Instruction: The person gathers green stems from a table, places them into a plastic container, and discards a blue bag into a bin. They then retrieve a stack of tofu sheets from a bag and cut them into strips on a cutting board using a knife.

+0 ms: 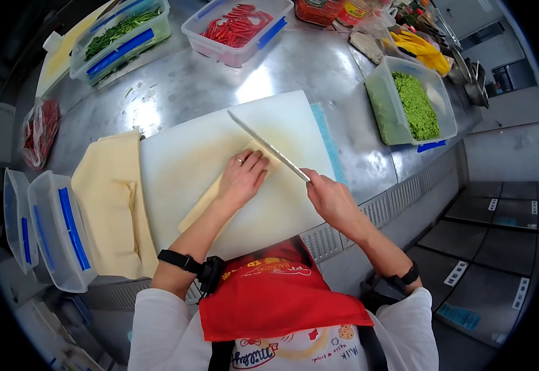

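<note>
A white cutting board [173, 157] lies in front of me. Across it, slanting, is a long folded strip of pale yellow tofu skin [196, 211]. My left hand [243, 178] presses on the strip's far end with curled fingers, a ring on one of them. In my right hand [334, 201] is the handle of a kitchen knife [268, 146], gripped in closed fingers. Its blade points to the far left and crosses the strip's far end, just beyond my left fingertips. Left of the board lies a stack of large tofu skin sheets [105, 198], overlapping the board's edge.
Clear tubs hold green cut vegetables [121, 34], red chilies [235, 28] and chopped green pieces [415, 105]. Two tubs [59, 229] stand on edge at left, near a bag of red food [39, 133]. A blue cloth [328, 139] shows under the board. Jars [351, 12] stand at the back.
</note>
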The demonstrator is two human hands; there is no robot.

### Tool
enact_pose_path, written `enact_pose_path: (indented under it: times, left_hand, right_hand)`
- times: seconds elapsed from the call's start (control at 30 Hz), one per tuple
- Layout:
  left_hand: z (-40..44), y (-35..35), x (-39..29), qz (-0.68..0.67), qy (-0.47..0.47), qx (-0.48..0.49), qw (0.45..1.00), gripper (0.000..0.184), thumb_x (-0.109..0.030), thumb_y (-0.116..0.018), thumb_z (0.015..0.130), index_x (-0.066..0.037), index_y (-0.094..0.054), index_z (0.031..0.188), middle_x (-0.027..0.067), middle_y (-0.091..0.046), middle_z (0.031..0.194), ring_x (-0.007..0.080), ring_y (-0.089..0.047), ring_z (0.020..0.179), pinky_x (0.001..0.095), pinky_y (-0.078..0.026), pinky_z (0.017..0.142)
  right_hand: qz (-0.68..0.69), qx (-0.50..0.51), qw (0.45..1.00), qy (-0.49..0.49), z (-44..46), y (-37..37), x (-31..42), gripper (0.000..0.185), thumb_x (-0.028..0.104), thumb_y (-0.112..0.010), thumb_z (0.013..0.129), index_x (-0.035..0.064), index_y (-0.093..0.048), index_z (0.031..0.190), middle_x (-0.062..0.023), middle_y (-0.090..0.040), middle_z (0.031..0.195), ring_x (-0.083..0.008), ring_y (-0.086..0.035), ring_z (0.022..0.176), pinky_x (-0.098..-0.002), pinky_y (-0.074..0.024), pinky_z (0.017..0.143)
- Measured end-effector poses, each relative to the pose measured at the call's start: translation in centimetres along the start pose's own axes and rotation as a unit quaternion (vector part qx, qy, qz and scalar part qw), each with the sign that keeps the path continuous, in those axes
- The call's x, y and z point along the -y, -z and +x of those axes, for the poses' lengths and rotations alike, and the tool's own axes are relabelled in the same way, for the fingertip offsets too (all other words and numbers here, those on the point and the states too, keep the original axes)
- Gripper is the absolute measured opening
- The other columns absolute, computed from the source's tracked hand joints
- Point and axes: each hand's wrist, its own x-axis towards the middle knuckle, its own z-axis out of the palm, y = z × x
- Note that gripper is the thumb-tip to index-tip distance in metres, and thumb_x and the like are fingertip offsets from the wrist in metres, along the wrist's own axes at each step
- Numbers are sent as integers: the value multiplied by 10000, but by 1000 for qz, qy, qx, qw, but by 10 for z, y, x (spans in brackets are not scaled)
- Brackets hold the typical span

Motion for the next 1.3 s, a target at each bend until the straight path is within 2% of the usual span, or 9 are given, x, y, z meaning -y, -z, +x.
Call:
enact_pose_path:
  times: [0.27, 0.37, 0.47, 0.57, 0.77, 0.87, 0.97, 1.17, 1.3]
  left_hand:
    - [3, 4, -2, 6, -3, 2, 1000, 304, -150, -639, 790, -80, -601, 1084, 55, -565, 1152, 253, -502, 1062, 387, -412, 879]
    - [4, 2, 0, 5, -7, -2, 1000, 309, -147, -638, 790, -79, -603, 1090, 58, -571, 1139, 253, -505, 1060, 387, -412, 875]
    - [5, 1, 0, 0, -3, 6, 1000, 305, -142, -637, 789, -78, -606, 1086, 60, -575, 1127, 252, -507, 1070, 387, -410, 877]
    - [5, 3, -2, 3, -6, -6, 1000, 304, -138, -637, 789, -75, -605, 1085, 63, -575, 1125, 253, -510, 1072, 386, -412, 872]
    - [2, 0, -2, -14, 19, -2, 1000, 271, -141, -642, 791, -69, -607, 1049, 79, -569, 1107, 262, -520, 1061, 393, -421, 859]
    - [1, 0, -1, -8, 10, -3, 1000, 251, -146, -649, 786, -70, -606, 1022, 83, -565, 1103, 263, -520, 1061, 396, -423, 855]
    - [2, -1, 0, -6, 1, -20, 1000, 246, -147, -652, 783, -69, -609, 1012, 80, -571, 1089, 264, -521, 1055, 395, -424, 853]
    - [3, 0, -1, -28, -5, -39, 999, 244, -119, -648, 772, -68, -619, 1009, 71, -584, 1050, 268, -529, 1022, 393, -421, 850]
    - [6, 7, -6, 17, -11, -54, 998, 230, -88, -646, 746, -65, -615, 973, 68, -584, 1028, 262, -532, 959, 393, -418, 830]
  right_hand:
    - [-53, 57, 997, -17, -7, 6, 8, 318, 107, -483, 879, 74, -456, 1194, -191, -593, 735, -394, -598, 646, -478, -493, 590]
    - [-41, 102, 992, -61, -1, 8, 16, 317, 94, -469, 892, 74, -457, 1208, -205, -618, 819, -410, -600, 701, -486, -490, 625]
    - [-11, 65, 997, -26, 14, -13, 1, 302, 93, -474, 875, 55, -453, 1173, -203, -601, 746, -398, -600, 633, -478, -492, 569]
    - [-3, 24, 1000, -2, 17, -33, -9, 315, 92, -473, 876, 58, -454, 1188, -210, -604, 761, -402, -602, 642, -478, -494, 574]
    - [2, 30, 999, -18, 8, -8, -2, 343, 93, -475, 872, 85, -468, 1214, -205, -607, 776, -399, -600, 637, -477, -496, 581]
    - [-24, 87, 995, -36, 1, 14, 15, 355, 89, -474, 882, 87, -463, 1237, -217, -612, 798, -407, -599, 683, -480, -491, 620]
    - [-24, 98, 993, -54, 1, 10, 17, 347, 91, -468, 885, 85, -460, 1232, -214, -611, 796, -409, -599, 679, -479, -493, 617]
    - [-19, 41, 999, -26, 16, -35, -4, 326, 89, -483, 868, 78, -464, 1194, -202, -604, 744, -391, -604, 628, -474, -495, 569]
    - [-4, 13, 1000, 5, 16, -24, -10, 317, 89, -485, 866, 77, -478, 1184, -197, -609, 734, -391, -608, 627, -474, -498, 568]
